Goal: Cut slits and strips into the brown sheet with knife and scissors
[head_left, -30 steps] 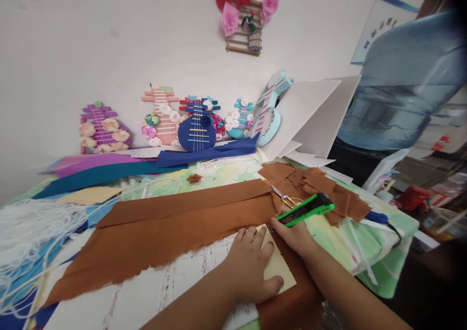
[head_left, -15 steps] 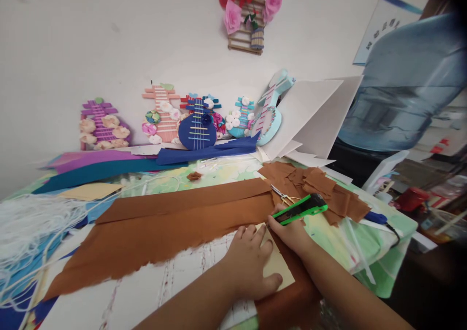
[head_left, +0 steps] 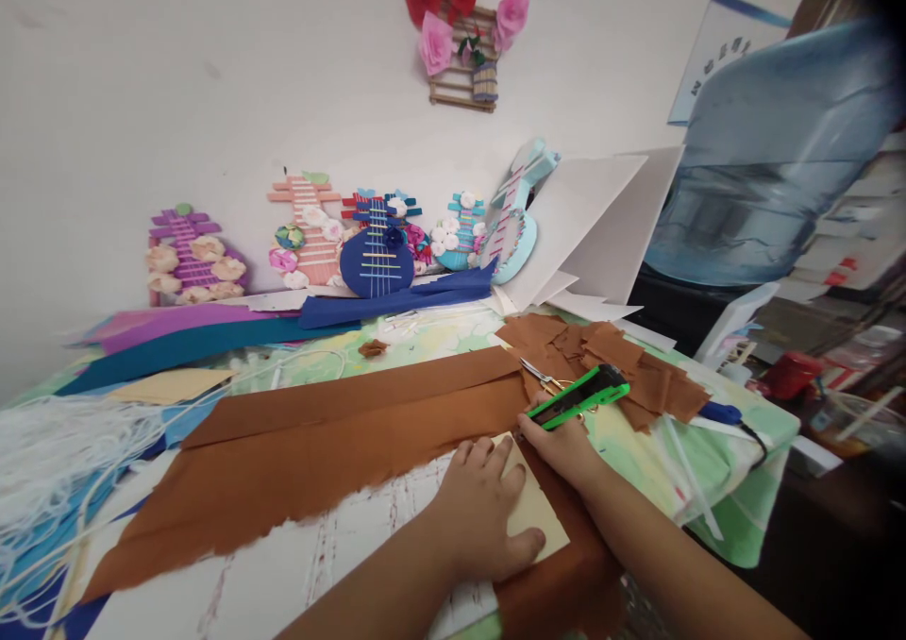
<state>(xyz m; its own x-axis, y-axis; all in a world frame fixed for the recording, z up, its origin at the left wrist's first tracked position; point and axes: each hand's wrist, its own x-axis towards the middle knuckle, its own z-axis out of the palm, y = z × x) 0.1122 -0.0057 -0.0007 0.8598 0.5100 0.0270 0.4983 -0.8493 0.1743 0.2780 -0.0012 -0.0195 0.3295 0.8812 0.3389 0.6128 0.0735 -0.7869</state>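
Note:
My left hand (head_left: 488, 503) lies flat with spread fingers on a cream card (head_left: 542, 517), pressing it over the brown crepe paper (head_left: 340, 442). In my right hand (head_left: 556, 446) is a green and black utility knife (head_left: 584, 396), held like a pen at the card's far corner; its blade tip is hidden by my fingers. Under the brown paper lies a white board (head_left: 283, 574) with reddish marks, showing along the torn edge. Just beyond my right hand are gold-handled scissors (head_left: 542, 376), partly covered by the knife.
Brown paper pieces (head_left: 609, 357) are heaped at the back right, near a blue-handled tool (head_left: 720, 412). White cord (head_left: 63, 470) piles up at the left. Decorated paper instruments (head_left: 378, 253) lean on the wall. A large water bottle (head_left: 764, 159) stands at the right.
The view has shifted slightly, so the background sits a little further left. Both hands stay in nearly the same place, the left on the card and the right gripping the knife.

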